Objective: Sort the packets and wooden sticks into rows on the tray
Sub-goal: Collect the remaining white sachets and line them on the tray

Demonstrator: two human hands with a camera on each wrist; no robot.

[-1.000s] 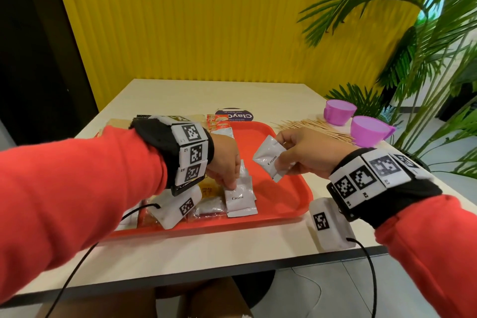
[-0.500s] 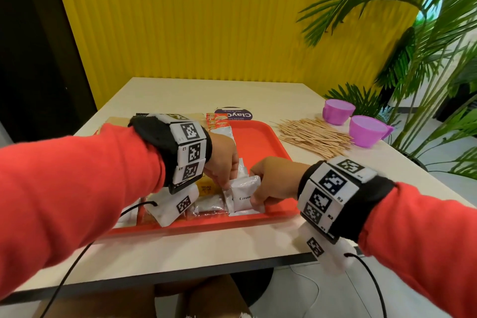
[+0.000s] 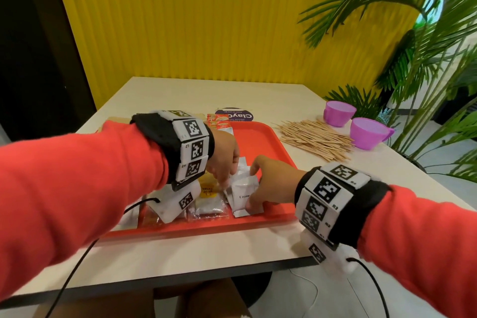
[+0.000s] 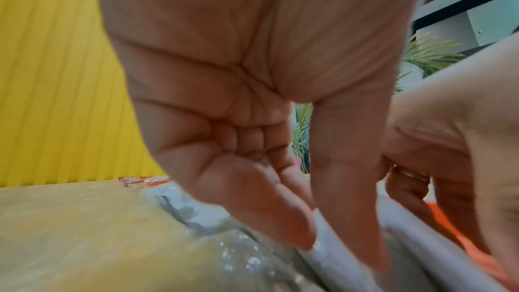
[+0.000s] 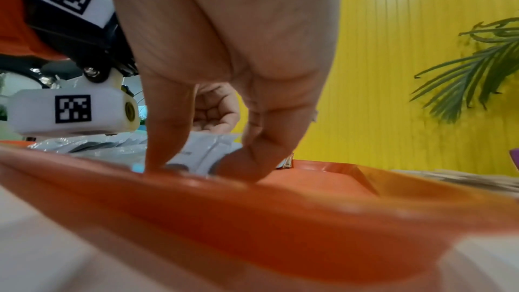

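A red tray (image 3: 260,137) lies on the table in front of me, with packets in a row along its near side. My right hand (image 3: 254,186) holds a white creamer packet (image 3: 241,192) by its right edge, low on a stack of the same packets. In the right wrist view, the thumb and a finger of that hand (image 5: 202,168) stand on the tray (image 5: 252,208) with the packet (image 5: 202,148) between them. My left hand (image 3: 225,184) points down at the stack's left side. In the left wrist view, it (image 4: 328,241) pinches a white packet's edge. Wooden sticks (image 3: 315,138) lie heaped right of the tray.
A clear packet with a yellow label (image 3: 209,193) lies left of the creamer stack, and orange packets (image 3: 219,121) sit at the tray's far edge. Two purple cups (image 3: 369,133) stand beyond the sticks. A palm plant (image 3: 426,72) crowds the table's right side.
My right hand came down and left with the creamer packet, from above the tray's middle onto the stack beside my left hand. The left hand stayed on the stack.
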